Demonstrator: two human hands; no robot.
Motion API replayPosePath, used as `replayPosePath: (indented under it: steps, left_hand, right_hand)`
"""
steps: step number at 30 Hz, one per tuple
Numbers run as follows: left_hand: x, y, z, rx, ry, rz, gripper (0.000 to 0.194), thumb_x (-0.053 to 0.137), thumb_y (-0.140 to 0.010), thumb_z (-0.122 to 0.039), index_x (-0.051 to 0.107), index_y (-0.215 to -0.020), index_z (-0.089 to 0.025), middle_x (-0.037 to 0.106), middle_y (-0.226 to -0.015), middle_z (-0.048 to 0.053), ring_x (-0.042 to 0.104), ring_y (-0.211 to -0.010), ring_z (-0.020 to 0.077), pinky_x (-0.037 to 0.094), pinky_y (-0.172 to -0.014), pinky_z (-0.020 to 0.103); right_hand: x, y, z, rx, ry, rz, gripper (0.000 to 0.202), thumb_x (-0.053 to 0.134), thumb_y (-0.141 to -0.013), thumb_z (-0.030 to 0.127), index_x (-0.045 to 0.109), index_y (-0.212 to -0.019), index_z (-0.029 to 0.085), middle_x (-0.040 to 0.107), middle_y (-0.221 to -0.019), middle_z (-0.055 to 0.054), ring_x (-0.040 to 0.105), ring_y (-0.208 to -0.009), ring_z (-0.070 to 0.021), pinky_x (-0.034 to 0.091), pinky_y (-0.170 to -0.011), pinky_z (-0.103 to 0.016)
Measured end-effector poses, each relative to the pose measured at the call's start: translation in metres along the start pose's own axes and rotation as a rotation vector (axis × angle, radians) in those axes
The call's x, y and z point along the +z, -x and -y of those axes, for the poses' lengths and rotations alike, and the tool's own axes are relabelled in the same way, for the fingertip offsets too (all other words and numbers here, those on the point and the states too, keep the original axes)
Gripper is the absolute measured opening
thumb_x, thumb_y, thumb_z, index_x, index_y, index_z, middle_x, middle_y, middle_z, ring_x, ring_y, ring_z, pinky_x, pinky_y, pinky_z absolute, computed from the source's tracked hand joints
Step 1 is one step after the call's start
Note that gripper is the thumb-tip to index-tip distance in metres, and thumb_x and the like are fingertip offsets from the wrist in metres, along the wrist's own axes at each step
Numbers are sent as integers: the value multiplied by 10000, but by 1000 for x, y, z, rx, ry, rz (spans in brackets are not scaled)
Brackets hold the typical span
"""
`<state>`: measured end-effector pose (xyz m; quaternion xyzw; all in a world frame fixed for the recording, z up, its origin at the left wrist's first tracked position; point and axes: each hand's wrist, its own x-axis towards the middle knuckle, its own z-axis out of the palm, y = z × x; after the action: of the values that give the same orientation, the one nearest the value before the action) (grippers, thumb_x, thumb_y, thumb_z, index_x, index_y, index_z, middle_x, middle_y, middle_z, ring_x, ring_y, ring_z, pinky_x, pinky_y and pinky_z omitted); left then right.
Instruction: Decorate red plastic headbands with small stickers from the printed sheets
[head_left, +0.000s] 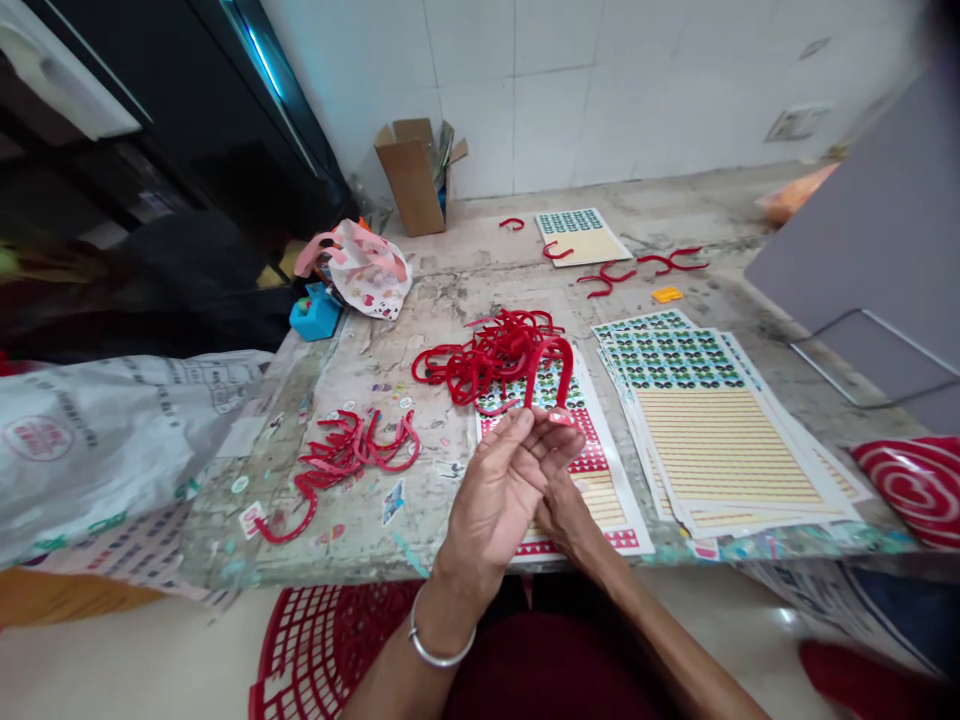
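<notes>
My left hand (487, 490), with a bangle at the wrist, is palm up in front of me. Its thumb and fingers close on the lower ends of a red U-shaped piece (568, 370), which stands upright. Partly hidden behind it, my right hand (564, 510) is close against the left fingers; its own fingertips are covered. Beneath both hands lies a sticker sheet (619, 495) with green, red and yellow patterns. Just beyond is a tangled heap of red curved pieces (480, 365). A smaller group of such pieces (349, 445) rests to the left.
Stacked printed sheets (720, 440) lie on the right, with a yellow clip-like item (667, 295) behind them. Farther back are another sheet (589, 250), several loose red pieces and an open cardboard box (412, 185). A patterned bag (371, 270) and blue dispenser (315, 315) stand at left.
</notes>
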<state>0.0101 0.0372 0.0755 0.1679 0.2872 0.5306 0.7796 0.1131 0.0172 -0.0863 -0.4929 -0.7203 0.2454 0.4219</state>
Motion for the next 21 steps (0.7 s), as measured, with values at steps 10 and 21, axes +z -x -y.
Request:
replayPosePath:
  steps: [10,21]
  left_hand:
    - [-3,2,-6,108,-127,-112,100,634,-774,-224,613,-829,-143,679,-942,59,603,-604,74,494,-544,165]
    - [-8,8,6,168,-207,-53,145,601,-803,-271,594,-871,-144,674,-934,68,640,-647,128,529,-601,243]
  right_hand:
    - [-15,10,45,340,-367,167,309,443,-879,347,572,-650,183,499,-577,4,445,-539,-122,369,-516,-251]
    - [-68,-43,92,712,-1248,-149,253,641,-763,398,666,-917,199,591,-805,-32,462,-596,-81,342,-440,-173]
